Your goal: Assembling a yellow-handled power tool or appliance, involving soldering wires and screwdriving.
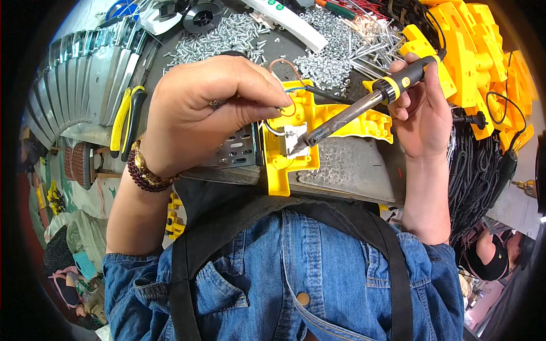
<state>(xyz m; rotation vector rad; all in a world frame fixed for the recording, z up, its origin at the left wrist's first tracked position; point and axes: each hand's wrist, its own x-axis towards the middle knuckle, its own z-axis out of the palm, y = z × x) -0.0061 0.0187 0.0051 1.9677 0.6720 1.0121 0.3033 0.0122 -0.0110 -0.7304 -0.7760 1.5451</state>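
A yellow plastic tool housing shell point(278, 183) lies on the bench in front of me, its hollow side up. Inside it sits a white block-shaped part point(292, 134) with wires around it. My right hand point(424, 116) grips the black handle of a soldering iron point(348, 115). The iron slants down to the left, its tip at the white part; whether they touch I cannot tell. Above the shell, my left hand point(207, 108) pinches a thin wire at the fingertips. A black cable point(327, 92) and a brown wire point(289, 61) run at the shell's upper edge.
Heaps of screws point(227, 40) and small metal parts point(324, 65) lie at the back. Yellow housings point(472, 51) pile up at the right, above black cables point(475, 170). Yellow-handled pliers point(126, 122) and a row of metal blades point(85, 74) are at left. Another person point(492, 250) is at lower right.
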